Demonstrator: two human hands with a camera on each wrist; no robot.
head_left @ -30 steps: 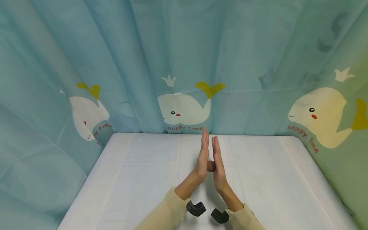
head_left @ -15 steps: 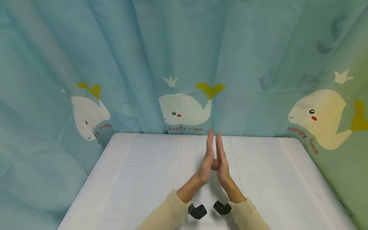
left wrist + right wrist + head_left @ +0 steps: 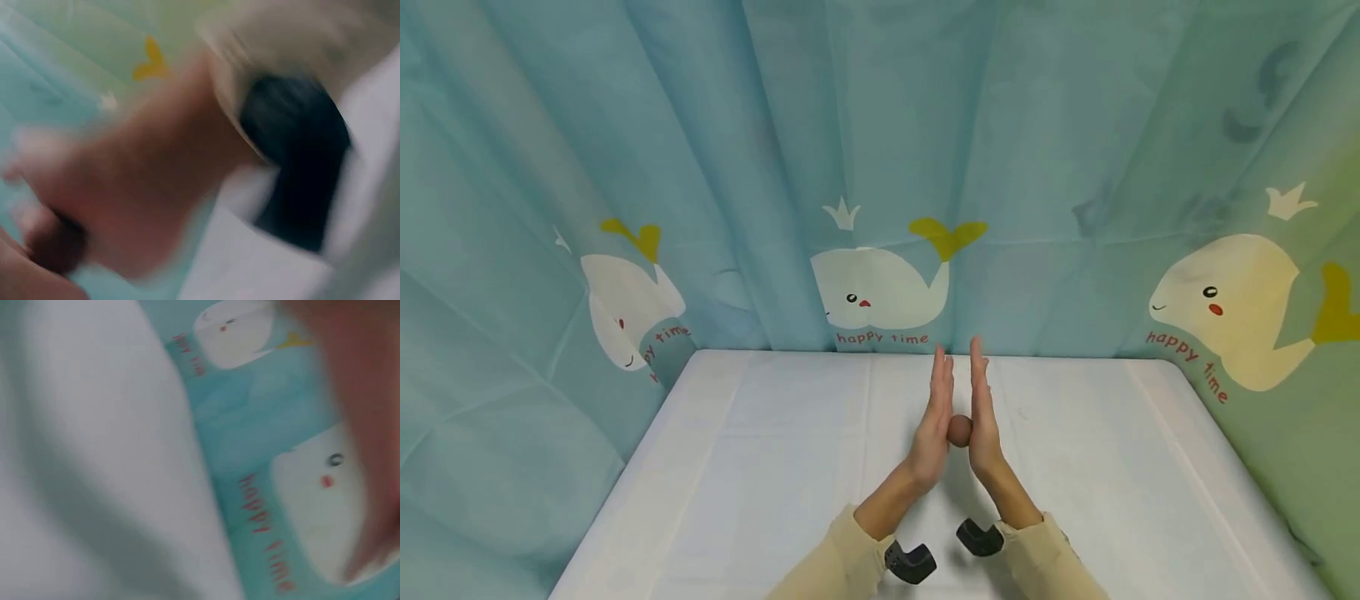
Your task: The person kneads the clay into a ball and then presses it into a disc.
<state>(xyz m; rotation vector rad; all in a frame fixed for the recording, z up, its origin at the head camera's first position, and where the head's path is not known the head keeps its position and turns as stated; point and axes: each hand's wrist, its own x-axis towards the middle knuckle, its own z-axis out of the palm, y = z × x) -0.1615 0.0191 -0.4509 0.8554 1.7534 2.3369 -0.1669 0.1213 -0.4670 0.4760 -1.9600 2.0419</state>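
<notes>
Flat, two-handed grip (image 3: 933, 425) (image 3: 984, 425) — brown ball (image 3: 959, 431) between

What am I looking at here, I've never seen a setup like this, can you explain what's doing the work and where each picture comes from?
There's no machine here: a person is working with two bare hands. The clearest picture comes from a camera on the head, looking forward and down. The two others come from cameras on the wrists, and both are blurred.

In the head view, the left hand and right hand face each other, fingers pointing forward, with a small brown ball held between the palms. Below them is a white table; behind it hangs a blue-green curtain printed with whales.
</notes>
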